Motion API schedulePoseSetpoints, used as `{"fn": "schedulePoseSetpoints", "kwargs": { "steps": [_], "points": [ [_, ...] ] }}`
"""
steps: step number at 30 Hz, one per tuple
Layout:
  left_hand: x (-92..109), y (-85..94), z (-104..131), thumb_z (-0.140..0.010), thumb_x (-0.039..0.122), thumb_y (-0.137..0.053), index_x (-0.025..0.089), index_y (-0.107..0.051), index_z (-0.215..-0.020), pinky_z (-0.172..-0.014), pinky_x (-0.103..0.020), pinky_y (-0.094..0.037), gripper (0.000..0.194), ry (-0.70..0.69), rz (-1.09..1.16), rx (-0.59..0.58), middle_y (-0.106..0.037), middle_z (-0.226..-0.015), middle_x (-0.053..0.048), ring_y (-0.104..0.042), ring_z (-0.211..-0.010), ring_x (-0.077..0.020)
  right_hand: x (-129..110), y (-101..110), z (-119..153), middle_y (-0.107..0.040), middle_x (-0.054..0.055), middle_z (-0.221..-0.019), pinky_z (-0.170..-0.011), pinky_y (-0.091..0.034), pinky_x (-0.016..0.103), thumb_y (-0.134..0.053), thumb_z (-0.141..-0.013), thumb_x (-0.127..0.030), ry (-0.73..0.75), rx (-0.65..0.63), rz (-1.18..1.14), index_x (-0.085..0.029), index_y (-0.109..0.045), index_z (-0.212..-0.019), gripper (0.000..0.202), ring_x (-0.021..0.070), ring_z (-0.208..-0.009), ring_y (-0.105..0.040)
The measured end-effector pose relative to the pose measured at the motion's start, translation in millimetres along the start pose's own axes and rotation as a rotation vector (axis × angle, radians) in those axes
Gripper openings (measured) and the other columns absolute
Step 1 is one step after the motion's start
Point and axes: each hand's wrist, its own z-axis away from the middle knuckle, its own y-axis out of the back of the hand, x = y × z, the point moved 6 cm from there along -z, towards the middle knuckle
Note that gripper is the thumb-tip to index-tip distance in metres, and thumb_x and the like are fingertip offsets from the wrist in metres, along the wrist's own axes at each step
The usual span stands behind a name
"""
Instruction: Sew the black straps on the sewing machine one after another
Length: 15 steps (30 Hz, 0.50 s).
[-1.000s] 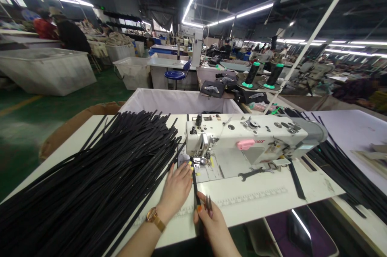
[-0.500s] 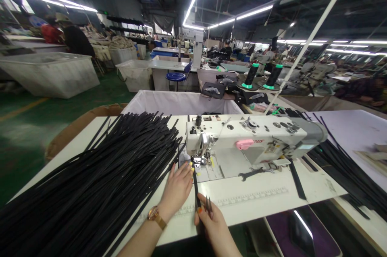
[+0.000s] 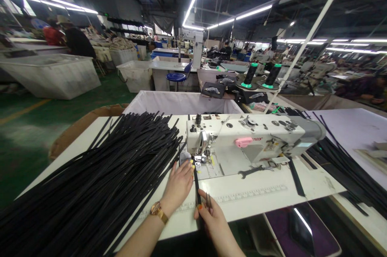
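A narrow black strap (image 3: 196, 182) runs from the needle area of a white sewing machine (image 3: 223, 138) toward me. My left hand (image 3: 179, 186) lies flat at the strap's left side, fingers stretched out and fingertips close to the presser foot (image 3: 198, 159). Nearer the table edge, my right hand (image 3: 213, 218) pinches the strap between thumb and fingers. Thread snips (image 3: 208, 200) are tucked in that same hand, their metal points sticking up. The strap's near end is hidden below my right hand.
A large heap of black straps (image 3: 99, 172) covers the table's left side. A wrench (image 3: 253, 171) lies by the machine bed, and a printed ruler scale (image 3: 250, 194) crosses the tabletop. Two black thread cones (image 3: 249, 75) stand behind. More straps (image 3: 347, 172) lie at right.
My right hand has shifted slightly toward the machine with the strap in its pinch. The left hand stays almost in place beside the presser foot.
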Motion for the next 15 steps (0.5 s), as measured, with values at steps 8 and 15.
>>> {"fn": "schedulePoseSetpoints", "kwargs": {
  "steps": [8,15],
  "points": [
    [0,-0.1,-1,-0.097,0.016,-0.041,0.018,-0.06,-0.126,-0.116,-0.056,-0.024,0.035,0.001,0.009,0.019,-0.057,-0.14,-0.007,-0.046,-0.134,-0.0259,5,7,22,-0.069,0.004,-0.061,-0.084,-0.045,0.039,-0.06,-0.083,-0.064,0.069,-0.017,0.102,-0.005,-0.046,-0.138,0.082,0.0241,-0.069,-0.065],
    [-1,-2.9,-1,-0.098,0.018,-0.041,0.019,-0.057,-0.13,-0.117,-0.056,-0.022,0.037,0.011,0.003,0.011,-0.053,-0.143,-0.006,-0.043,-0.136,-0.0251,31,24,49,-0.066,0.005,-0.052,-0.06,-0.044,0.032,-0.053,-0.078,-0.078,0.034,-0.004,0.274,-0.009,-0.063,-0.123,0.083,0.02,-0.051,-0.058]
  ]
}}
